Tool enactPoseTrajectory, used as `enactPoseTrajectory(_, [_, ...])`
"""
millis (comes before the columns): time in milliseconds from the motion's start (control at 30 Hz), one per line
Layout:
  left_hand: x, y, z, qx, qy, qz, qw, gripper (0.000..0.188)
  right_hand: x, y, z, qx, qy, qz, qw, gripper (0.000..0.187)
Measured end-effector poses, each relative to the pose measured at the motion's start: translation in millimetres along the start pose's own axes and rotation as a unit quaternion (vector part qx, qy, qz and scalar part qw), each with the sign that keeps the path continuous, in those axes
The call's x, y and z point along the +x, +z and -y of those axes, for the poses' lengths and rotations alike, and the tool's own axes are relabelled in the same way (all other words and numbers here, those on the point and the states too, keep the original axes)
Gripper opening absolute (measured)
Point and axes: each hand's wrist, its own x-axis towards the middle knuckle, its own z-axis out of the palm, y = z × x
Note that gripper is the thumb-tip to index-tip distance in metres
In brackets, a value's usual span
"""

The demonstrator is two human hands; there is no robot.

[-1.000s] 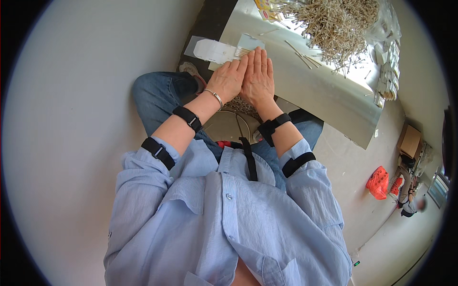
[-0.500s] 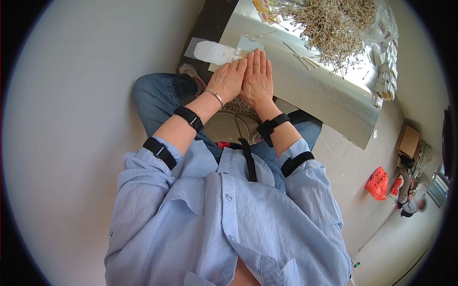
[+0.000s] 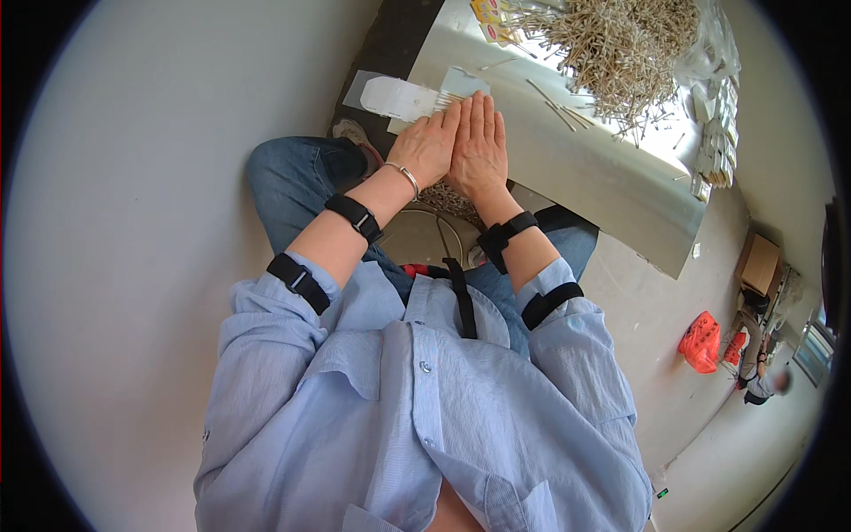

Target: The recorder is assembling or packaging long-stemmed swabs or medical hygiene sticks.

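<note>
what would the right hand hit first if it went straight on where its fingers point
Probably the pale bluish sheet just ahead of the right hand; depth is unclear, so the hand might pass over it.

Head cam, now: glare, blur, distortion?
Head view: strong glare on silvery metal tabletop near heaped beige cotton swabs; head view: fisheye bending, black corners; head view: bare left hand and bare right hand fairly sharp, distant person's head blurred.
</note>
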Motion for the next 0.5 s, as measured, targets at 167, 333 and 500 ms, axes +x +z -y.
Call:
enactPoseTrajectory(167, [1.5, -2.7, -0.9, -0.007, -0.001, 0.014, 1.000, 0.050, -0.3, -0.4, -0.7, 0.008, 0.000, -0.003, 1.000, 0.069])
enactPoseTrajectory(333, [2.5, -3.3, -2.4, -0.014, -0.022, 0.017, 1.000, 0.052, -0.3, -1.5, 0.1, 0.008, -0.002, -0.003, 1.000, 0.072])
enactPoseTrajectory(500, [6.9, -6.3, -1.9, -0.016, -0.033, 0.045, 0.998, 0.054, -0.2, -2.2, 0.5, 0.011, -0.002, -0.002, 1.000, 0.073])
